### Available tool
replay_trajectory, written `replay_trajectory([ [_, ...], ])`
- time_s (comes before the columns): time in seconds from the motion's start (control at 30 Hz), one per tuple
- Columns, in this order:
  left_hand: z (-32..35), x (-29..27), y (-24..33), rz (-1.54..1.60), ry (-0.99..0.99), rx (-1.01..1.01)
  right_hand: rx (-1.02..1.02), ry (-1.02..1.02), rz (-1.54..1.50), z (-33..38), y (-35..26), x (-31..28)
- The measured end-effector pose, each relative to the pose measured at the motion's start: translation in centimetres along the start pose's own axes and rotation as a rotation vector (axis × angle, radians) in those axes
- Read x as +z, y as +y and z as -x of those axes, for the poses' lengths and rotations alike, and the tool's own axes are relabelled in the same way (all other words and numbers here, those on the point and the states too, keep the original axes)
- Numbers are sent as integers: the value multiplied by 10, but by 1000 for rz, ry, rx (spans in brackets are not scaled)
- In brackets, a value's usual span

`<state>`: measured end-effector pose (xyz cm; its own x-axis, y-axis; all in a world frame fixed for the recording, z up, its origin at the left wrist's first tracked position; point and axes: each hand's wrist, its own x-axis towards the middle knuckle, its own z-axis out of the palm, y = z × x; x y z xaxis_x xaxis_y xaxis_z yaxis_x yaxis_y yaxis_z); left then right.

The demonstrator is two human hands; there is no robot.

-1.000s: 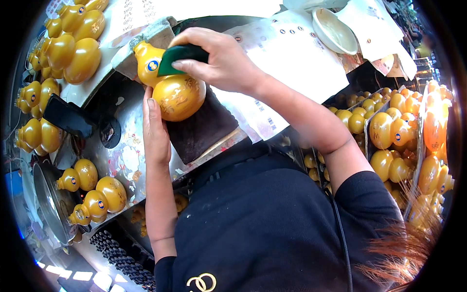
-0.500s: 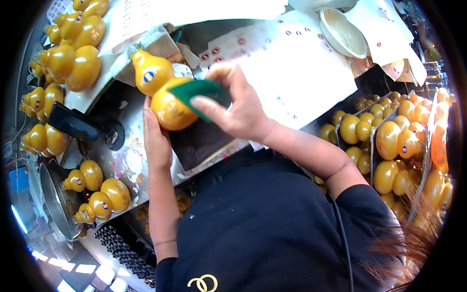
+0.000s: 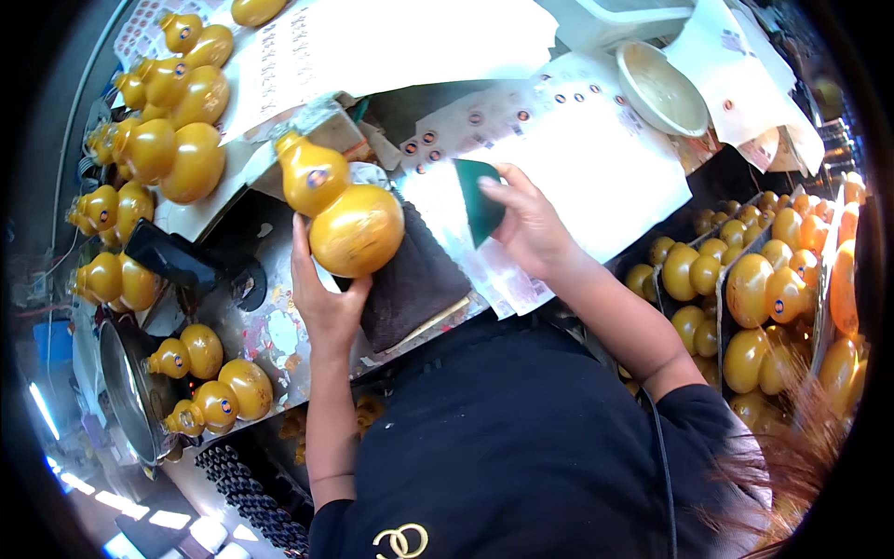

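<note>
While left hand [image 3: 321, 303] cups gourd [image 3: 345, 219], palm hides base.

Small round label, dark centre with orange rim [image 3: 318, 177], stuck on upper bulb of golden gourd-shaped bottle [image 3: 340, 216] held up by left hand [image 3: 324, 300].

Same round labels on upper bulbs of gourd bottles at left: one near top [image 3: 182, 32], one low left [image 3: 225, 406].

White backing sheet [image 3: 568, 158] on bench under right hand [image 3: 531, 224], rows of small round stickers [image 3: 426, 138] along its upper edge.

Large white paper sheet with fine print [image 3: 372, 42] at top centre.

More white sheets with few round stickers [image 3: 745, 84] at top right.
</note>
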<state>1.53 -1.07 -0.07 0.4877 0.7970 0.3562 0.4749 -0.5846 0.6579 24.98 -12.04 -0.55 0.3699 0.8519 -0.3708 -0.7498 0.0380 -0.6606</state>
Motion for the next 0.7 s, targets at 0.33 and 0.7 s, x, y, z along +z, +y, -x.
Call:
replay_trajectory([
  [0.33,0,10,-6,-162,114,249,113,-144,110,32,-12,-50],
  [0.7,3,21,-3,-129,161,238,-616,167,1553,95,-29,-106],
])
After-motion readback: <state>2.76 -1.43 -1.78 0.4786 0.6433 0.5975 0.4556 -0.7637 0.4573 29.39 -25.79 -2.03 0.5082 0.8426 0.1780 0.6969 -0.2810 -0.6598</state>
